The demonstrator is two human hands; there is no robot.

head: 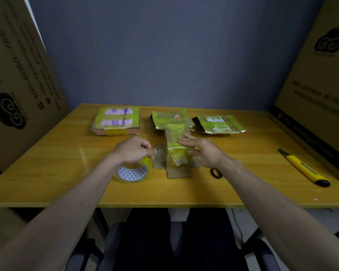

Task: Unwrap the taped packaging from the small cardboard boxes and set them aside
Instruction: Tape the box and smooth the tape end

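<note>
Nearest the camera, two bare forearms are extended over the yellow wooden table (57, 145). At about 9 o'clock from the table's centre, the left hand (132, 149) is curled over a roll of yellow-tinted clear tape (133, 171); its fingers are bent around the roll's top edge, though the fingertips' exact contact cannot be told. Just at 3 o'clock from the roll, the small tape-wrapped cardboard box (176, 147) is seen standing on opened brown flaps. The right hand (202, 151) is laid against the box's right side, its fingers straight and slightly spread, the fingertips touching the glossy top face.

At 12 o'clock from the box, a crumpled yellow-green wrapped packet (168, 119) is found, touching the box's far end. At 1 o'clock lies a second flattened wrapped packet with a label (219, 124), and at 11 o'clock a flat wrapped box printed with text (116, 121). A small black ring (216, 173) rests beside the right wrist. A yellow utility knife (305, 169) lies at 3 o'clock, well apart.
</note>
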